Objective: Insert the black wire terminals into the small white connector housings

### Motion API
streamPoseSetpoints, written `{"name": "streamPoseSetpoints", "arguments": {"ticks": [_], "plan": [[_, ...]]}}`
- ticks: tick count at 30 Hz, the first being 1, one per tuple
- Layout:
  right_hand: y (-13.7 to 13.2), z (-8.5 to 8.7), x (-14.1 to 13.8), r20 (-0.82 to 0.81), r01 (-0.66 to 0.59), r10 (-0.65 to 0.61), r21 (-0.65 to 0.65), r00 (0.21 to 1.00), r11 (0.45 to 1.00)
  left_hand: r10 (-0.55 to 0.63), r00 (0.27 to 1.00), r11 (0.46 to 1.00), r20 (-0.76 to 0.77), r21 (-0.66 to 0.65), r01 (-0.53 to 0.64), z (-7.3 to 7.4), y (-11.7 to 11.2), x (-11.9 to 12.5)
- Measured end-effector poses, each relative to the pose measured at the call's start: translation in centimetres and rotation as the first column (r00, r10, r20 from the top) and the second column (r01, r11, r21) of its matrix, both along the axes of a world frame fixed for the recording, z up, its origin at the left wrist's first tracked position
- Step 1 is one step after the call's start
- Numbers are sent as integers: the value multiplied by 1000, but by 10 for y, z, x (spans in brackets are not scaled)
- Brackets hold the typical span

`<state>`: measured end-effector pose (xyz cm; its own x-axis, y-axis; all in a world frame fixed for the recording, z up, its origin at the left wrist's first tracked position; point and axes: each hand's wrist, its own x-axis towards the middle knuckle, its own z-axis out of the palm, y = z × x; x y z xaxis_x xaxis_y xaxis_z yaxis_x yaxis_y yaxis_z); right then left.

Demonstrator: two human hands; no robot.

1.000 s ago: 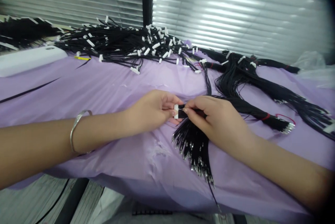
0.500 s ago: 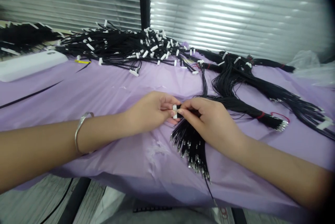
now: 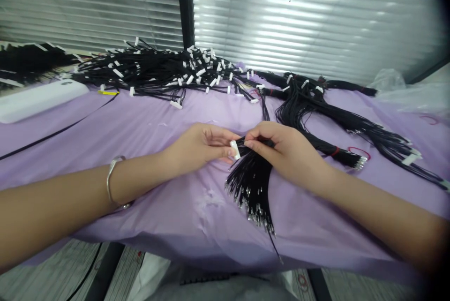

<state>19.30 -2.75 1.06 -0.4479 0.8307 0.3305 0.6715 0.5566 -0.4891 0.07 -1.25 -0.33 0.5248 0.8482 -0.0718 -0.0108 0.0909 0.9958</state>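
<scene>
A: Where is the piece being worked on?

B: Near the middle of the frame, above the tabletop (image 3: 147, 216): a small white connector (image 3: 235, 150), tilted, with black wires (image 3: 241, 142) running from its right side.

A: And the hands?

B: The person's left hand (image 3: 206, 147) grips the connector between thumb and fingers. The right hand (image 3: 288, 151), just beside it, has thumb and forefinger pinched on the wires; whether on one or several, it is hard to tell.

A: Which step would that be?

B: Probably seating wires in the connector. The next move seems to call for a steady left grip while the right lines up a single wire end.

A: What lies around them?

B: Below the right hand, a fan of loose wires (image 3: 251, 193) with metal tips. To its right, a bundle with a red tie (image 3: 335, 151). Across the upper left and centre, a heap of cables (image 3: 151, 69) bearing white ends, with a long white object (image 3: 42, 97) in front of it at the left edge.

A: Any writing?

B: None readable. The yellow tag (image 3: 108, 92) at upper left is too small to tell, and no brand shows clearly.
</scene>
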Motion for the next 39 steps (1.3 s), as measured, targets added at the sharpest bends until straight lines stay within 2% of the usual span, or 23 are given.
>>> {"name": "streamPoseSetpoints", "arguments": {"ticks": [3, 7, 12, 19, 24, 32, 39], "plan": [[-1, 2, 0, -20, -46, 47, 39, 999, 998, 50, 998, 997, -23, 63, -48, 1, -3, -1], [-7, 8, 0, -29, -80, 83, 93, 996, 992, 91, 996, 984, 25, 154, -93, 2, -10, 0], [-10, 9, 0, -27, -107, 110, 110, 994, 988, 155, 988, 957, 10, 247, -152, 1, -14, 1], [-12, 6, 0, 0, -145, 146, 123, 989, 982, 173, 984, 955, -41, 253, -157, 0, -13, 1], [-11, 5, 0, 4, -158, 160, 170, 987, 973, 158, 987, 951, -9, 272, -149, -1, -11, 3], [-7, 1, 1, 7, -203, 206, 213, 978, 956, 168, 984, 951, -57, 274, -146, 3, -13, 5], [-8, -3, 0, 54, -188, 180, 278, 982, 942, 134, 989, 954, -60, 278, -112, 3, -12, 2]]}}
